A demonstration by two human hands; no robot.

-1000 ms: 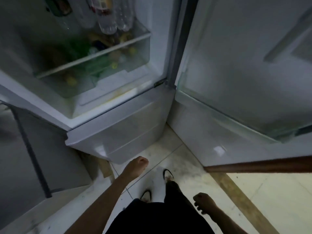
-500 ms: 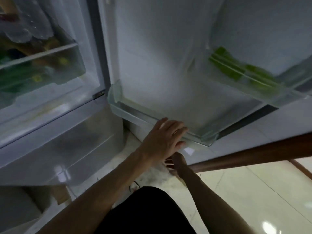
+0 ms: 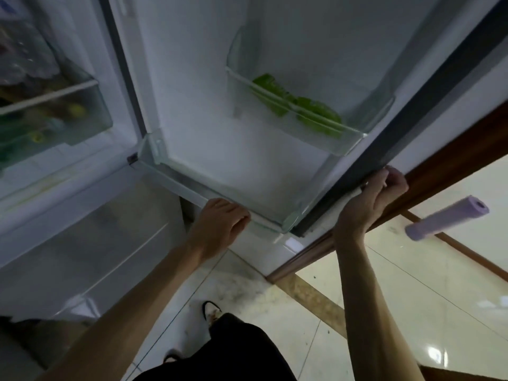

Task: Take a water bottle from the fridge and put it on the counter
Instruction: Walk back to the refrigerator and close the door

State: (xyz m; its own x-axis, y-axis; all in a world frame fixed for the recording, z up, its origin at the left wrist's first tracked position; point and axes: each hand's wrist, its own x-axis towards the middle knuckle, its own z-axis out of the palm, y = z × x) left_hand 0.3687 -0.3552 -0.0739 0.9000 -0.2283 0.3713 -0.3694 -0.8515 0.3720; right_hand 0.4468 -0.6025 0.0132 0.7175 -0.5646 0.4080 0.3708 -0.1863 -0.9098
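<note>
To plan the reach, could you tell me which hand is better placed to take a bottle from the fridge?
Left, probably: the left hand holds the bin, nearer the bottles; the right hand grips the door edge.

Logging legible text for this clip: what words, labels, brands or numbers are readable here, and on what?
None can be read.
The bottles, upper left: labels too blurred.
The green items in the upper door shelf: no legible print.
The purple roll, right: no print shows.
The fridge door, gripped by the right hand, and the lower door shelf, gripped by the left hand: no marking shows.
</note>
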